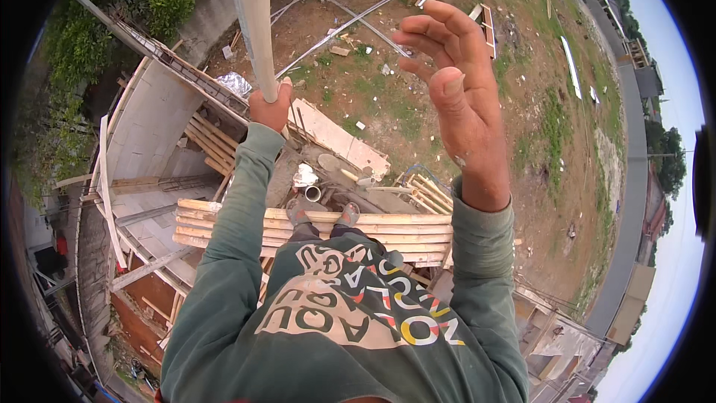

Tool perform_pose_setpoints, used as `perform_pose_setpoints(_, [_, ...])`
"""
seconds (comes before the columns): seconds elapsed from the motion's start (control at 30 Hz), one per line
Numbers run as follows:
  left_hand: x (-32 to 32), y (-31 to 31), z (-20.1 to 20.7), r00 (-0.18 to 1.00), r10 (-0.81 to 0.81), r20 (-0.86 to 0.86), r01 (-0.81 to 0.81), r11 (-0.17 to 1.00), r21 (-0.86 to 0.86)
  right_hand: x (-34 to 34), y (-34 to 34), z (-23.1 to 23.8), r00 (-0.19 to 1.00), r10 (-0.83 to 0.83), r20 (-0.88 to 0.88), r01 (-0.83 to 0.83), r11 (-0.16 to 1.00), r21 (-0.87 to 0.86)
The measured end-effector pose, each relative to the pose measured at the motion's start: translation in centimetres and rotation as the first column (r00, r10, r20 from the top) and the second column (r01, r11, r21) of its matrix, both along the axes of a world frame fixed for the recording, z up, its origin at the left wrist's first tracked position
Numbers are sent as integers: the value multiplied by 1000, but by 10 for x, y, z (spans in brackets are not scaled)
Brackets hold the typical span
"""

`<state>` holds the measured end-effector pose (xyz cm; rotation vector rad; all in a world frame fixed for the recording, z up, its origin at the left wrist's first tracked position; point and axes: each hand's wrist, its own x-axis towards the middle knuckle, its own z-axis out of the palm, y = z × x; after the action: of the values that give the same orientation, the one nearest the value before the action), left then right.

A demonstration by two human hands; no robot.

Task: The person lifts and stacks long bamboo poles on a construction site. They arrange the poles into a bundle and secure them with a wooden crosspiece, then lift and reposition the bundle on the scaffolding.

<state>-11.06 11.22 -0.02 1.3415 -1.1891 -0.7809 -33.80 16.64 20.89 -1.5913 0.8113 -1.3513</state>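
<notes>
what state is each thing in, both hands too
left hand: closed around the pale pole
pale pole: gripped, running out past the picture's top edge
right hand: raised, open, fingers slightly curled, holding nothing
bamboo poles: lying side by side near the feet
short pipe: open end showing
silvery sheet: crumpled

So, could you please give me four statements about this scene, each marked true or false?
1. The left hand grips a long pale pole. True.
2. The right hand grips the pole too. False: it is raised apart from the pole, with nothing visible in it.
3. Several bamboo poles lie side by side in a row. True.
4. The sleeves are bright red. False: they are green.
</notes>
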Motion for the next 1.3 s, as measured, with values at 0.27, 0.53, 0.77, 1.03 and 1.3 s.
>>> perform_pose_setpoints(0.27, [-31,-16,-12,986,-18,-168,30,997,68,-137,114,-301,777,-316,-545,599,639,483])
perform_pose_setpoints(0.53, [4,-14,-43,953,63,-298,-54,998,38,-163,414,-491,671,341,-658,691,33,722])
perform_pose_setpoints(0.77, [28,-34,-11,946,-75,-316,65,997,-44,-147,429,-509,820,97,-564,556,95,826])
perform_pose_setpoints(1.03, [3,-9,-35,972,-169,-160,182,981,66,-132,369,-532,840,-144,-522,538,108,836])
perform_pose_setpoints(1.3, [-10,0,-11,975,-166,-148,177,982,62,-142,389,-545,855,-47,-517,518,29,855])
